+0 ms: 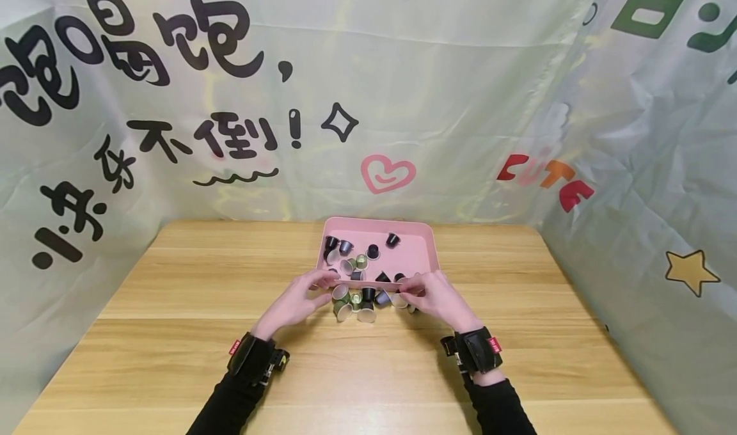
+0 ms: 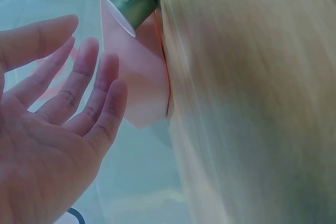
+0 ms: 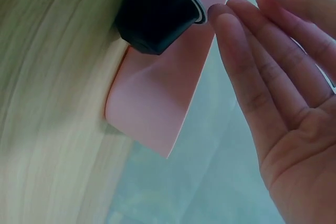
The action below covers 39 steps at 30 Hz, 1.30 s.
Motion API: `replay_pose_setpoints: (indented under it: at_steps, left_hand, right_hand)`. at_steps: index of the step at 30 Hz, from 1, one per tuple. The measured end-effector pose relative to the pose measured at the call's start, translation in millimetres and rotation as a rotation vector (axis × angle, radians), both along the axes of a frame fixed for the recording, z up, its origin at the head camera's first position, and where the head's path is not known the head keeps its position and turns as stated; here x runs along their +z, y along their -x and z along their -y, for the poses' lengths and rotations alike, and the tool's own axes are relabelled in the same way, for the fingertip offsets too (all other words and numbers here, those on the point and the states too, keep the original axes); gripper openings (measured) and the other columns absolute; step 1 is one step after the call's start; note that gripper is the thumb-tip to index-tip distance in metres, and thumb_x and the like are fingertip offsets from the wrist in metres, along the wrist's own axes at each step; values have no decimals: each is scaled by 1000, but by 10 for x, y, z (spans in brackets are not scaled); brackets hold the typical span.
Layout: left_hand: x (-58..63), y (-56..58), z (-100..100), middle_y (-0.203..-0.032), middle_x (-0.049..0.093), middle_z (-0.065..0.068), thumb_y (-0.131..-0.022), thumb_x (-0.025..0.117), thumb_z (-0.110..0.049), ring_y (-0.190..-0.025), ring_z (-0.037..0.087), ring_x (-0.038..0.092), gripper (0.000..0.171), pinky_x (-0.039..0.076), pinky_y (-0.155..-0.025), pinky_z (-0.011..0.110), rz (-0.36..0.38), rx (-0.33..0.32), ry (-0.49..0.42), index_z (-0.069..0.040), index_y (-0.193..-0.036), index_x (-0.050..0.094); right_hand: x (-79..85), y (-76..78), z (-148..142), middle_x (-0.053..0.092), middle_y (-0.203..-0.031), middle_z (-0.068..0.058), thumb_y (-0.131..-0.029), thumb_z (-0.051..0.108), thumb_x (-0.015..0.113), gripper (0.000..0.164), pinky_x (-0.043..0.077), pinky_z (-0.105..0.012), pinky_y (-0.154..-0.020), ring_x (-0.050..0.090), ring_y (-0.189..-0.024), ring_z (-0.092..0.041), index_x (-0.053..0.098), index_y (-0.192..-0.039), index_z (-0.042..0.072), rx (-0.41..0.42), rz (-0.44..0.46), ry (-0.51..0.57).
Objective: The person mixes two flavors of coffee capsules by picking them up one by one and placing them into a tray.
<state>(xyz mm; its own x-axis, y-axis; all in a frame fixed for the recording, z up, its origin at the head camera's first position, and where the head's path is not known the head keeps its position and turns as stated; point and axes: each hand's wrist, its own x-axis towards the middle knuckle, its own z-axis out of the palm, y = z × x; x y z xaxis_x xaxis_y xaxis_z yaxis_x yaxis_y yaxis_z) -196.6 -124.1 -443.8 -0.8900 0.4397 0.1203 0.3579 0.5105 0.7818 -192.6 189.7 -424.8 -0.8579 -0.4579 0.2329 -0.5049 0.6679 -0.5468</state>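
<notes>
A shallow pink tray [image 1: 411, 256] lies on the table with several coffee capsules inside, mostly black, with a few green and blue-grey ones. Along its near wall more capsules are piled on the tabletop, among them a black capsule [image 1: 368, 293] and a blue one [image 1: 382, 298]. My left hand [image 1: 296, 300] is at the pile's left end; its fingers are spread and gently bent, just off a green capsule [image 2: 143, 11] in the left wrist view. At the right end, my right hand [image 1: 434, 294] has extended fingers, their tips close to a dark capsule [image 3: 157, 17]. Neither hand holds anything.
The wooden table [image 1: 230, 256] extends to both sides of the tray and toward me. Behind the tray hangs a pale printed cloth [image 1: 449, 102], which also closes off the left and right sides.
</notes>
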Motion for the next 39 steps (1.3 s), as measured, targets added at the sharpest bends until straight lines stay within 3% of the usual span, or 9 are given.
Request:
replay_pose_setpoints:
  at_steps: [6, 11, 23, 31, 39]
  left_hand:
    - [-5, 8, 3, -120, 68, 18, -91, 65, -3, -116, 37, 62, 42, 46, -105, 63, 7, 0, -6, -5, -133, 59]
    - [-11, 13, 12, -120, 68, 18, -91, 65, -3, -115, 37, 62, 42, 46, -105, 64, 4, -2, 9, -4, -132, 59]
    - [-21, 16, 12, -121, 68, 16, -91, 65, -4, -115, 33, 62, 43, 47, -105, 61, -2, -28, 0, -4, -134, 58]
    - [-31, 21, 23, -121, 68, 16, -92, 65, -4, -115, 33, 62, 43, 48, -104, 60, -8, -41, 2, -4, -134, 58]
    - [-36, 24, 23, -121, 69, 16, -92, 64, -4, -115, 33, 62, 43, 48, -105, 60, 4, -37, 12, -5, -134, 58]
  right_hand:
    - [-14, 0, 12, 78, -94, 1, -86, 13, 78, 10, 49, -29, -81, 67, -82, -8, 81, -95, 12, -28, -21, -82]
    - [-34, 9, 14, 75, -89, 2, -85, 12, 78, 9, 44, -24, -75, 62, -77, -11, 81, -94, 12, -9, -19, -96]
    - [-69, 20, 41, 66, -81, 1, -82, 8, 79, 13, 44, -19, -66, 56, -76, -14, 77, -92, 15, 33, 21, -154]
    - [-74, -4, 78, 69, -86, 3, -81, 12, 81, 15, 45, -22, -71, 56, -80, -13, 75, -95, 14, 40, 11, -162]
    - [-131, -2, 127, 73, -95, 2, -79, 10, 82, 17, 54, -22, -72, 66, -80, -11, 74, -94, 13, 65, 44, -142]
